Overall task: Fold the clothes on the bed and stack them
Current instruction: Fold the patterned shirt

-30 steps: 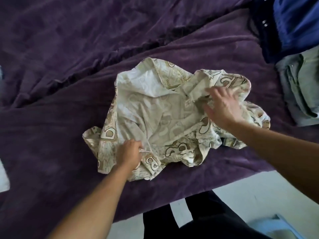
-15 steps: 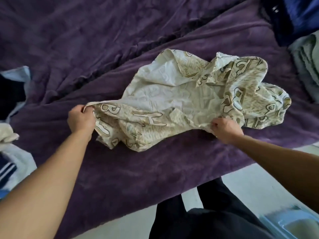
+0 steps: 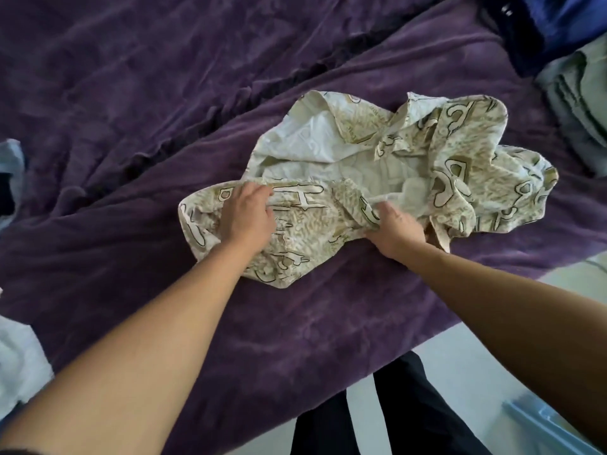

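Left hand [image 3: 246, 218]: palm down on the near-left part of the garment, fingers bent over a printed fold and gripping it. Right hand [image 3: 394, 229]: just to the right, thumb and fingers pinching a bunch of the same cloth at its near edge. Both forearms are bare and reach in from the bottom of the view.

Shirt-like garment [image 3: 410, 149]: cream fabric with a tan speckled print and large outlined letter shapes. It is crumpled, unfolded and partly inside out, with a plain pale lining showing at the centre. It lies on the bed near the front edge, right of centre. The right side is heaped in loose folds.

Purple blanket [image 3: 164, 307]: plush and wrinkled, it covers the bed, with a deep crease running diagonally behind the garment.

Below the bed edge: pale floor [image 3: 460, 366], dark trouser legs [image 3: 410, 415], and the corner of a light blue bin [image 3: 545, 425] at lower right.

Left edge: white cloth [image 3: 19, 366], and further back a pale blue piece [image 3: 11, 159].

Far right: folded grey-green clothes [image 3: 574, 93], with dark blue fabric [image 3: 558, 18] behind them in the top corner.
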`<state>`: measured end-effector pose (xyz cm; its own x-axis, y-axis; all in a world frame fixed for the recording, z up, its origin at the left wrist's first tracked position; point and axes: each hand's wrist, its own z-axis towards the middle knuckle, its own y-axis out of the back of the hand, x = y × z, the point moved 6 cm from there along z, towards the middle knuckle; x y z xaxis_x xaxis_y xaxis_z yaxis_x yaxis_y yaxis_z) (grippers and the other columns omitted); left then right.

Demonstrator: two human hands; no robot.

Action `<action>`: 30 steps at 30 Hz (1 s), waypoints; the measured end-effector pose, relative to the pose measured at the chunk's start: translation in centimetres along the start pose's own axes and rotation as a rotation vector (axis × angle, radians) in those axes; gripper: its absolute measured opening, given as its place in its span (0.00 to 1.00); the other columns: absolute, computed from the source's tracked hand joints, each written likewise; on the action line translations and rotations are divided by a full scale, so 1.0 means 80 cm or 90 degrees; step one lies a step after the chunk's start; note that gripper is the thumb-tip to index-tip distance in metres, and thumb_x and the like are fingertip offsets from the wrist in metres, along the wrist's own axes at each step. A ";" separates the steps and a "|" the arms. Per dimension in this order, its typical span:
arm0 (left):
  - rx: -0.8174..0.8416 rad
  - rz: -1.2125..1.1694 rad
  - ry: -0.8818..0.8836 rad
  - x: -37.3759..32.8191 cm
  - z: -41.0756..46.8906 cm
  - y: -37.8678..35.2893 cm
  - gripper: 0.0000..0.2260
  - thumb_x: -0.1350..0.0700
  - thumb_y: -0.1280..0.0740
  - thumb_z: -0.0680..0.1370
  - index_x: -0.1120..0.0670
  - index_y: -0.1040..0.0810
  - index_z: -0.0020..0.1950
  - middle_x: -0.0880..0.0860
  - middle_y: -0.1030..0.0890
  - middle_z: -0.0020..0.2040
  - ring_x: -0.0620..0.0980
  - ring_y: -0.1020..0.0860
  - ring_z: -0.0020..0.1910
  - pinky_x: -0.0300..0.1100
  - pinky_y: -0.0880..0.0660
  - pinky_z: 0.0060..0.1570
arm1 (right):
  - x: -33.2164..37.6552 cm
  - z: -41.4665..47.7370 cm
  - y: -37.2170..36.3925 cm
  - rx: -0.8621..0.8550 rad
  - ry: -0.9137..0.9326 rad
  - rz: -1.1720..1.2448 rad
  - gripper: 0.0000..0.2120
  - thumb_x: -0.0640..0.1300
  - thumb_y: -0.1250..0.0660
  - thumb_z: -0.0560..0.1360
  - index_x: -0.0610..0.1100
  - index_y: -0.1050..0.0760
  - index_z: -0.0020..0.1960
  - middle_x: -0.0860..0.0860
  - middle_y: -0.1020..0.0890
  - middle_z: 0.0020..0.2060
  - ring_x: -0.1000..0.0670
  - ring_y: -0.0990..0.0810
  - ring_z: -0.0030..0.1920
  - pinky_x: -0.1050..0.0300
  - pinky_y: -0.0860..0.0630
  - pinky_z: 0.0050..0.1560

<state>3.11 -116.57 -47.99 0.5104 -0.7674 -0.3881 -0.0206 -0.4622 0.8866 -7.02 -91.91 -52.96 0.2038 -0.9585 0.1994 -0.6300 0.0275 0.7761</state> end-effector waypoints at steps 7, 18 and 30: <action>0.122 0.024 -0.141 -0.077 0.006 -0.060 0.25 0.62 0.35 0.75 0.48 0.32 0.71 0.52 0.31 0.67 0.53 0.33 0.66 0.49 0.32 0.62 | -0.027 -0.093 -0.022 -0.217 0.259 -0.079 0.19 0.39 0.27 0.66 0.45 0.22 0.57 0.44 0.22 0.54 0.39 0.24 0.53 0.46 0.26 0.46; 0.271 0.335 -0.343 -0.126 -0.034 -0.143 0.21 0.59 0.34 0.72 0.46 0.27 0.64 0.51 0.27 0.63 0.54 0.33 0.65 0.50 0.40 0.67 | -0.135 -0.075 -0.115 0.079 -0.592 0.858 0.20 0.54 0.26 0.70 0.38 0.26 0.48 0.42 0.18 0.39 0.44 0.16 0.36 0.59 0.25 0.25; 0.137 -0.101 -0.113 -0.198 -0.008 -0.023 0.08 0.63 0.39 0.78 0.56 0.21 0.50 0.51 0.21 0.37 0.52 0.24 0.37 0.43 0.32 0.37 | -0.189 -0.036 0.160 -0.278 -0.163 0.511 0.14 0.46 0.30 0.72 0.54 0.29 0.55 0.51 0.19 0.36 0.49 0.20 0.34 0.55 0.24 0.38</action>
<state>-4.34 -103.31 -43.28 0.3637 -0.7352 -0.5720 -0.1445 -0.6511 0.7451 -16.02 -76.21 -44.29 -0.3718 -0.6391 0.6733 -0.1643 0.7591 0.6299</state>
